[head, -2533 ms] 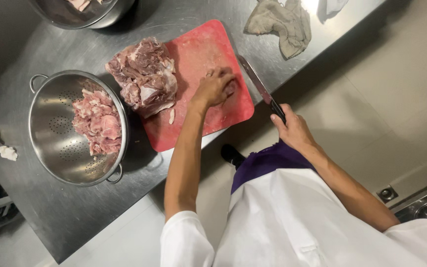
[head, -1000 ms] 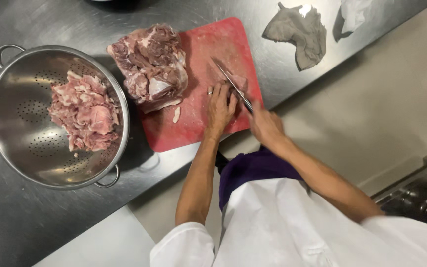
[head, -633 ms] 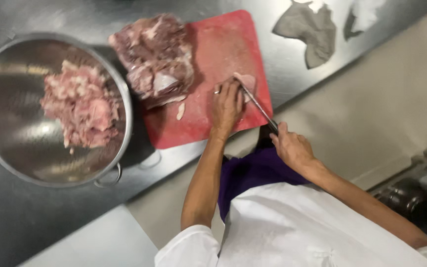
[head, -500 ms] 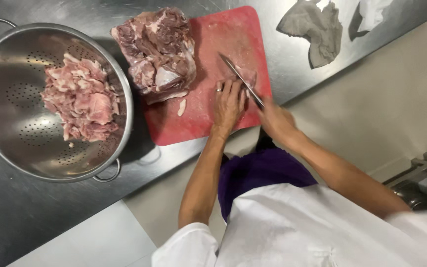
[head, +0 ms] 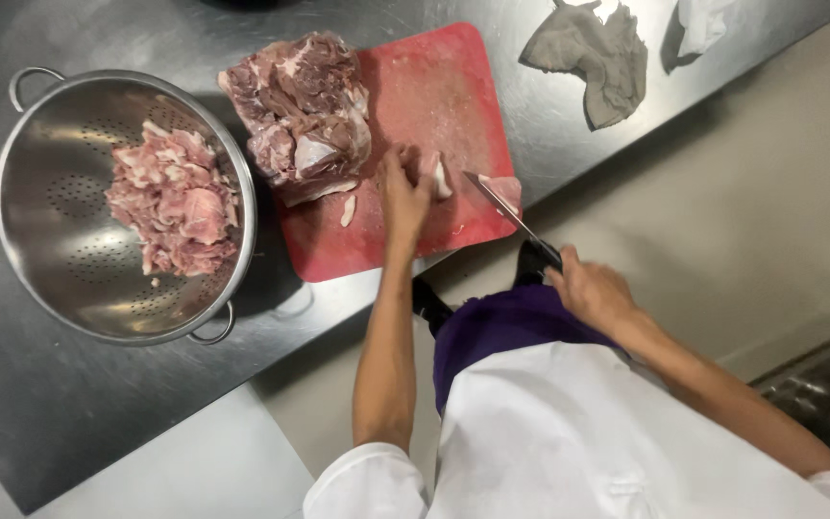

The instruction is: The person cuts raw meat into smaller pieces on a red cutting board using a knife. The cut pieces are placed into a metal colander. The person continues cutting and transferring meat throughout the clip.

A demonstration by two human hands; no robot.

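Nearest the person, the right hand (head: 593, 288) hung just off the front edge of the steel counter (head: 69, 404), its fingers clamped around the dark handle of a knife (head: 511, 219). The blade reached in over the front right corner of the red cutting board (head: 434, 86), its tip lying beside a small pale slice of meat (head: 505, 188) at the board's right edge. A little further in, the left hand (head: 405, 192) rested on the board near its front edge, the fingers curled together and pinching a small piece of raw meat (head: 436, 177); the knife tip stood just beside that piece, though whether it touched could not be told. A sliver of fat (head: 348, 210) lay on the board to the left of that hand. Beyond it, a big pile of raw meat (head: 300, 115) covered the board's far left corner, partly overhanging the edge. To the left of the board, near the counter's front edge, stood a metal colander (head: 60, 308) with two loop handles, holding a heap of cut meat pieces (head: 175, 207). Furthest off, toward the counter's far right end, lay a crumpled grey cloth (head: 593, 53) and, beside it, a white cloth (head: 708, 19).
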